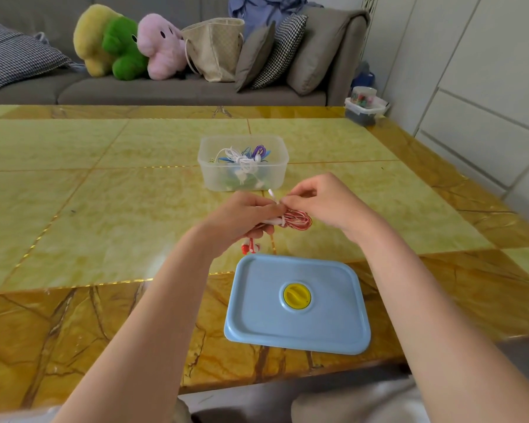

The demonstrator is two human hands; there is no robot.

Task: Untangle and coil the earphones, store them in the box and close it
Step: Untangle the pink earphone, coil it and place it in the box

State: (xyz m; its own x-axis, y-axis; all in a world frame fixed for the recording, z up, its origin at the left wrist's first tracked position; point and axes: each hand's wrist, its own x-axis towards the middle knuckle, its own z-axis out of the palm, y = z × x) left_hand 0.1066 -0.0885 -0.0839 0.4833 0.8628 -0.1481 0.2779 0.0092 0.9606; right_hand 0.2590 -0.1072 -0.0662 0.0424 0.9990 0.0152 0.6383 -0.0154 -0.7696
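I have a single wide-angle view, worn on the person's head, looking forward and steeply down over both forearms onto the worktop (74, 184), which fills the middle of the frame and bends at the edges. It sits close: the left hand (242, 218) and right hand (324, 203) meet near the centre, with the blue lid (297, 303) just below them. Farther off along the same line of sight I see the clear box (243, 163), and the sofa (165, 90) runs across the top.
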